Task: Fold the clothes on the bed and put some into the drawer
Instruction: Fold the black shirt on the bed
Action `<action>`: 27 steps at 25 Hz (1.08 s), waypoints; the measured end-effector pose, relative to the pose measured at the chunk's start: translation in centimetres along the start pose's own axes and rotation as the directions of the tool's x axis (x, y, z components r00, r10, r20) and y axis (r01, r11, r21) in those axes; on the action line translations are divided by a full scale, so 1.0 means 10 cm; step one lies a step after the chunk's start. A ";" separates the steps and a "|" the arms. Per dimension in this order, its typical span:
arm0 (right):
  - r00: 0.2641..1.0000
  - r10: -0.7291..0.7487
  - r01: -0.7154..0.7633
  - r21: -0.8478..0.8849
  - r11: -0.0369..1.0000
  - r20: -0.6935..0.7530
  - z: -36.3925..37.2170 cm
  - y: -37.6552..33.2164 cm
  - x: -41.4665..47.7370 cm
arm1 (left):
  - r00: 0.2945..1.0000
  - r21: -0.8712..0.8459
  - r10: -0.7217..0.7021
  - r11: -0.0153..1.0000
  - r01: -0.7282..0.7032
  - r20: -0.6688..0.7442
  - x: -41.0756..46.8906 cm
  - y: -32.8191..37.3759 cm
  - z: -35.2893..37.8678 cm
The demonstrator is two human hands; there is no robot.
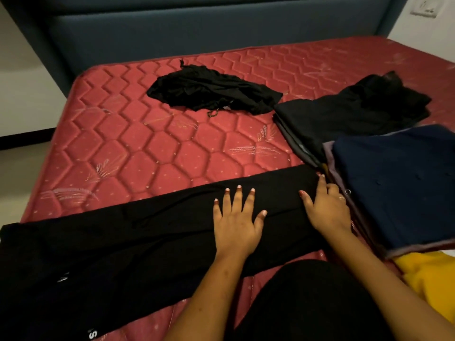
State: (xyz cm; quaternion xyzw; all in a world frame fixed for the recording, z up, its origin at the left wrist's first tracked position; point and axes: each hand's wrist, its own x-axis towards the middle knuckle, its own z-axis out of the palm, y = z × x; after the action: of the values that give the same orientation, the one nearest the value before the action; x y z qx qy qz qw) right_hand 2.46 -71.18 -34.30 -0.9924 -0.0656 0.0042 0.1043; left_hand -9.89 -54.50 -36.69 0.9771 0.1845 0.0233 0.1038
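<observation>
**A:** What are the fingers doing?

**B:** I have my left hand [236,222] pressed flat on the black trousers [138,242], fingers [237,195] spread wide, gripping nothing. My right hand [328,207] rests on the trousers' right end, fingers loosely open; whether the far ones pinch the edge I cannot tell.

**A:** Which step?

**B:** Smoothing, I judge, with the trousers laid in a long strip across the near edge of the bed [172,148]. Next I need to lift one end and fold it over the other, keeping edges aligned.

**A:** And beyond?

**B:** A navy folded stack [398,188] lies just right, a black folded pile [344,121] behind it, a crumpled black garment [211,94] well apart. No drawer in view.
</observation>
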 end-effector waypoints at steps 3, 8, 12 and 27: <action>0.976 0.126 -0.153 0.148 0.977 0.177 -0.16 0.01 -0.02 | 0.997 -0.030 0.071 0.997 -0.070 0.032 -0.04 -0.01 -0.11; 0.985 0.048 -0.147 0.655 0.742 0.167 -0.69 -0.45 -0.16 | 0.977 -0.522 -0.093 0.853 -0.022 -0.194 -0.55 -0.78 -0.72; 0.962 -0.262 0.130 0.721 0.680 0.074 -1.01 -1.55 -0.61 | 0.932 -0.853 -0.358 0.504 0.135 -0.064 -1.41 -1.86 -1.41; 0.464 -0.868 0.833 0.245 0.496 0.180 0.18 -3.02 -2.12 | 0.833 -0.921 -0.513 0.188 0.342 0.205 -1.54 -3.04 -1.56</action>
State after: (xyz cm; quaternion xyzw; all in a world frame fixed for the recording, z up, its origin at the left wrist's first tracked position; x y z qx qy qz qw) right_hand -22.53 -44.32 -29.87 -0.8071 -0.5648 0.0958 0.1425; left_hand -36.35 -29.41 -27.99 0.6367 0.4083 0.1677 0.6323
